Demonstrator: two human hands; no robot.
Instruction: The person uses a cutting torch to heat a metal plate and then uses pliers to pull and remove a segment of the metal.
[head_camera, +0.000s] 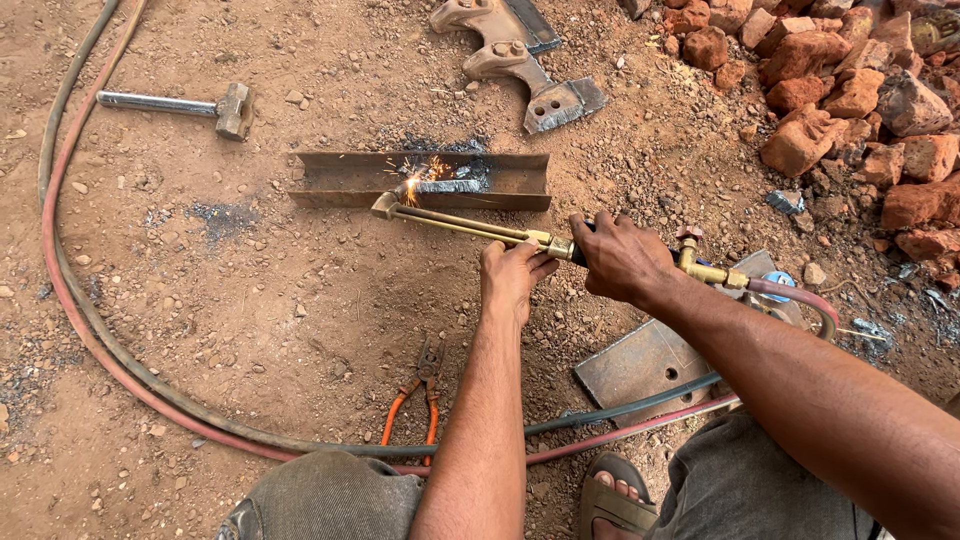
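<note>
Head view: both hands hold a brass cutting torch (470, 228) over bare dirt. Left hand (512, 275) closes its fingers around the tubes from below, near mid-length; right hand (622, 258) wraps shut on the handle, just left of the valves. Torch tip (388, 204) sits at the near wall of a rusty steel channel (420, 180), which lies on the ground in the middle distance; sparks rise at the contact point and dark slag marks the channel floor. Red and grey hoses (90, 320) loop wide to the left and return under the forearms. Hammer (205, 106) lies far left, orange-handled pliers (415, 395) near, flat steel plate (640, 365) right, broken bricks (840, 80) far right. Judgement: good work here calls for a steady left-hand rest, constant tip height and even travel along the wall. Hoses and the sandalled foot (618, 495) should stay away from falling sparks.
</note>
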